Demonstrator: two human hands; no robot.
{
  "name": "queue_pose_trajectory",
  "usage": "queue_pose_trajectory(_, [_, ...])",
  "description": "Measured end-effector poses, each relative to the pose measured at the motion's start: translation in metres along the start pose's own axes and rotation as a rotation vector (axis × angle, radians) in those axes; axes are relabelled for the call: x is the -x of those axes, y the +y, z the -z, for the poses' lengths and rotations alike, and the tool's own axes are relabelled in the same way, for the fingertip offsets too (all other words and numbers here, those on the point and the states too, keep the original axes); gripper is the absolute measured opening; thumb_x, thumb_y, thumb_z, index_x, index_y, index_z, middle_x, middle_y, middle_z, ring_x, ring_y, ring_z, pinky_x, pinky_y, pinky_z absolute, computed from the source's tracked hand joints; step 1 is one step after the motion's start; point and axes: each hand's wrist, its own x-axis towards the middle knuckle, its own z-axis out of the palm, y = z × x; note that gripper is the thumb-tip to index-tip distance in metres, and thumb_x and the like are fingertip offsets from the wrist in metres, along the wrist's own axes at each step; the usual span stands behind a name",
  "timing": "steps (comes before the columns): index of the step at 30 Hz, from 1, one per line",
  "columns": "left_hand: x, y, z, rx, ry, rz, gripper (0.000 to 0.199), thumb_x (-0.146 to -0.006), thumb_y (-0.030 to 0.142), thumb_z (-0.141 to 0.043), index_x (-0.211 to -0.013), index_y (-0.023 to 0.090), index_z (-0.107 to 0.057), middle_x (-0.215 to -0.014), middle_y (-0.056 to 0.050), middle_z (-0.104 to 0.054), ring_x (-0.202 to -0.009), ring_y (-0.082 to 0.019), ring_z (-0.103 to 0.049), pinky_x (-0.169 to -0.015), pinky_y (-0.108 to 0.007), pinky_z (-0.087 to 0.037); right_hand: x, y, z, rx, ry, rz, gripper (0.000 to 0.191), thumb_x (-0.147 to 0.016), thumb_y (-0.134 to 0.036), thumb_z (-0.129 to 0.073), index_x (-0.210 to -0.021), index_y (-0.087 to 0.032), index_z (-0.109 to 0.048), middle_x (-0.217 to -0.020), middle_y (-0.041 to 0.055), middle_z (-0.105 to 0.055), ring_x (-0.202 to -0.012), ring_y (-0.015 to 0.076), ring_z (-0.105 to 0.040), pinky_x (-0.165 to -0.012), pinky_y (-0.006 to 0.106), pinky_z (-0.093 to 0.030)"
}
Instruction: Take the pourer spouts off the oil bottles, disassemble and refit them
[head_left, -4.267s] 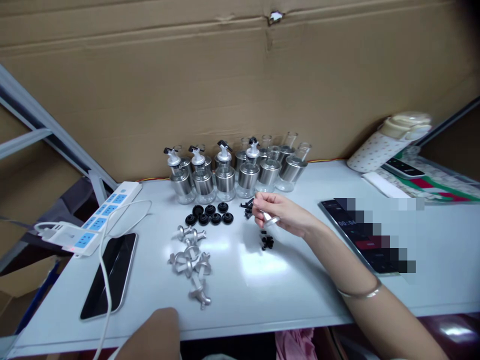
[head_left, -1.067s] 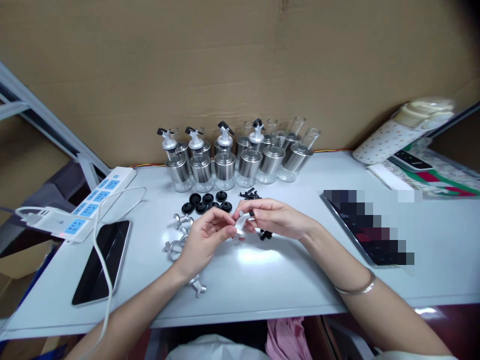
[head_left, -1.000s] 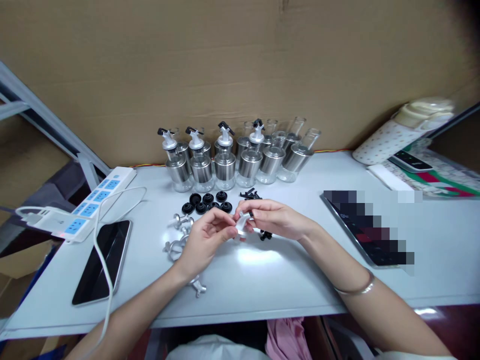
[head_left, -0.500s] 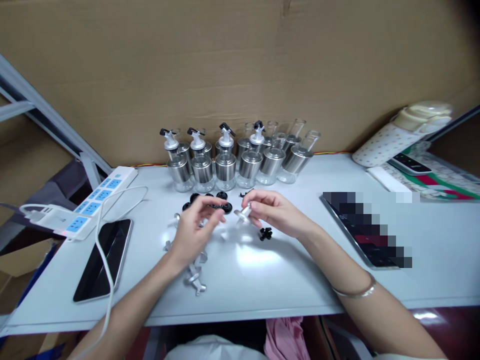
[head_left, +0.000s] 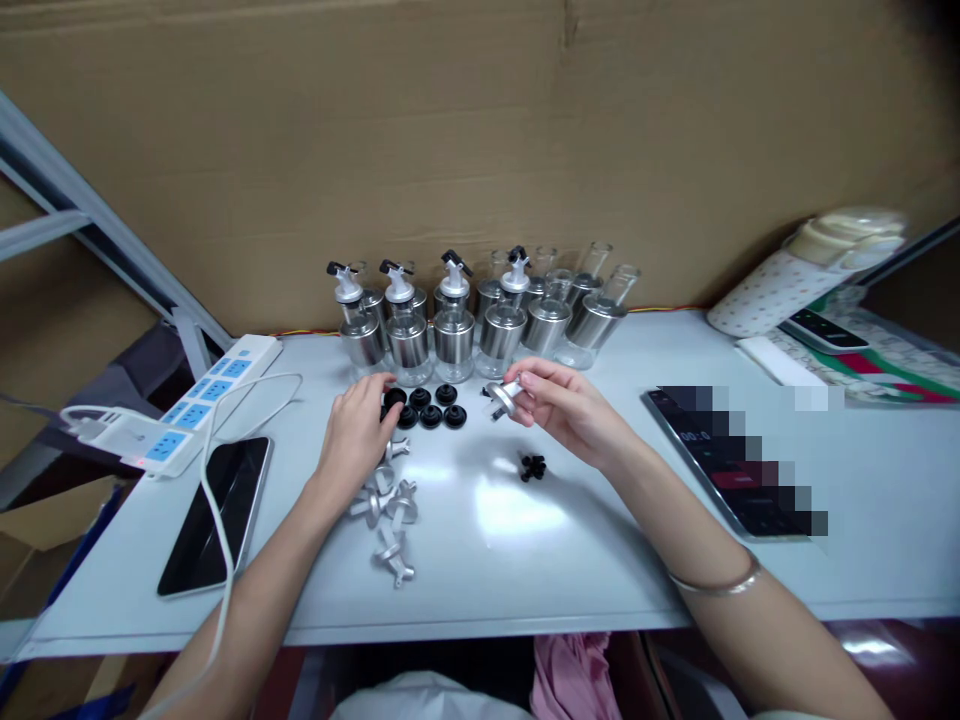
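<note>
In my right hand (head_left: 559,405) a silver pourer spout (head_left: 504,398) is pinched between thumb and fingers, raised over the table. My left hand (head_left: 356,425) is at the left end of a group of black rubber stoppers (head_left: 430,416), thumb and fingers curled round one of them, which is mostly hidden. Several more silver spouts (head_left: 391,550) lie in a loose pile below my left hand. A small cluster of black parts (head_left: 533,467) lies below my right hand, and other small dark parts are partly covered behind the held spout.
Glass bottles with steel sleeves (head_left: 454,335) stand along the cardboard wall; several carry pourers. On the left are a power strip (head_left: 255,350), a white cable and a phone (head_left: 217,520). To the right lie another phone (head_left: 690,450) and a tilted dotted flask (head_left: 765,285).
My left hand has moved left, away from the right hand, to the black stoppers. My right hand has risen slightly with the spout, turning it.
</note>
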Motion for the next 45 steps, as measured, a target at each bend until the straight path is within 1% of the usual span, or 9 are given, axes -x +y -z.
queue_pose_trajectory(6, [-0.003,-0.002,-0.004,0.136,0.054,-0.001,0.026,-0.083,0.014,-0.051,-0.108,0.019,-0.052,-0.094,-0.005,-0.058,-0.09,-0.022,-0.06,-0.084,-0.036,-0.048,0.0,-0.001,0.0,0.031,0.012,0.011,0.023,-0.072,-0.038,-0.074,-0.078,-0.018,-0.065,-0.054,-0.0069,-0.046,-0.05,0.0074,-0.045,-0.054,0.026,-0.039])
queue_pose_trajectory(11, [-0.001,0.009,0.003,0.159,0.138,-0.051,0.03,-0.079,0.01,-0.055,-0.107,0.021,-0.051,-0.091,-0.003,-0.053,-0.088,-0.019,-0.057,-0.083,-0.033,-0.049,0.0,-0.001,0.001,0.064,0.031,0.048,0.024,-0.073,-0.039,-0.072,-0.079,-0.018,-0.063,-0.054,-0.0072,-0.045,-0.05,0.0078,-0.046,-0.055,0.026,-0.04])
queue_pose_trajectory(15, [0.006,0.023,0.006,0.293,0.248,-0.268,0.036,-0.081,0.01,-0.056,-0.113,0.023,-0.046,-0.096,-0.003,-0.052,-0.087,-0.016,-0.057,-0.083,-0.032,-0.051,-0.002,0.001,0.001,0.06,0.09,0.036,0.029,-0.071,-0.042,-0.074,-0.08,-0.018,-0.062,-0.054,-0.0069,-0.049,-0.05,0.0076,-0.049,-0.055,0.025,-0.04])
queue_pose_trajectory(18, [0.015,0.032,0.003,0.415,0.225,-0.481,0.042,-0.081,0.006,-0.057,-0.116,0.025,-0.043,-0.102,-0.004,-0.054,-0.095,-0.017,-0.059,-0.084,-0.032,-0.052,-0.003,0.005,0.0,0.073,0.107,0.026,0.032,-0.071,-0.046,-0.073,-0.081,-0.018,-0.06,-0.057,-0.0063,-0.054,-0.052,0.008,-0.051,-0.058,0.026,-0.042])
queue_pose_trajectory(23, [0.027,0.043,-0.003,0.472,0.18,-0.657,0.047,-0.08,0.003,-0.058,-0.118,0.025,-0.041,-0.102,-0.005,-0.055,-0.105,-0.02,-0.06,-0.089,-0.038,-0.051,-0.003,0.012,-0.002,0.126,-0.036,0.001,0.031,-0.077,-0.045,-0.07,-0.084,-0.017,-0.06,-0.061,-0.0052,-0.057,-0.056,0.0083,-0.056,-0.062,0.026,-0.044])
queue_pose_trajectory(26, [0.028,0.046,-0.004,0.484,0.18,-0.664,0.045,-0.08,0.003,-0.057,-0.117,0.025,-0.042,-0.099,-0.004,-0.055,-0.103,-0.021,-0.061,-0.087,-0.039,-0.052,-0.002,0.014,-0.002,0.136,-0.123,-0.032,0.028,-0.081,-0.044,-0.067,-0.087,-0.018,-0.06,-0.062,-0.0048,-0.059,-0.058,0.0089,-0.058,-0.063,0.026,-0.045])
queue_pose_trajectory(33, [0.024,0.045,-0.005,0.531,0.291,-0.689,0.041,-0.08,-0.001,-0.054,-0.113,0.021,-0.045,-0.098,-0.005,-0.056,-0.103,-0.02,-0.063,-0.082,-0.037,-0.057,-0.001,0.017,-0.004,0.098,-0.21,-0.025,0.026,-0.082,-0.042,-0.066,-0.087,-0.017,-0.06,-0.063,-0.0048,-0.06,-0.057,0.0081,-0.06,-0.062,0.024,-0.048])
queue_pose_trajectory(40, [0.029,0.045,-0.009,0.691,0.223,-0.537,0.043,-0.081,-0.001,-0.055,-0.115,0.023,-0.046,-0.106,-0.007,-0.056,-0.107,-0.02,-0.062,-0.084,-0.033,-0.057,-0.002,0.017,-0.002,0.116,-0.228,-0.002,0.022,-0.083,-0.036,-0.067,-0.09,-0.017,-0.059,-0.066,-0.0038,-0.065,-0.062,0.0086,-0.065,-0.064,0.023,-0.046])
queue_pose_trajectory(45, [0.031,0.048,-0.009,0.913,0.175,-0.384,0.032,-0.087,0.005,-0.055,-0.112,0.025,-0.049,-0.107,-0.005,-0.056,-0.109,-0.017,-0.061,-0.089,-0.029,-0.054,-0.001,0.018,-0.002,0.054,-0.281,-0.003,0.02,-0.083,-0.033,-0.068,-0.089,-0.017,-0.056,-0.069,-0.0031,-0.069,-0.065,0.009,-0.068,-0.065,0.023,-0.047])
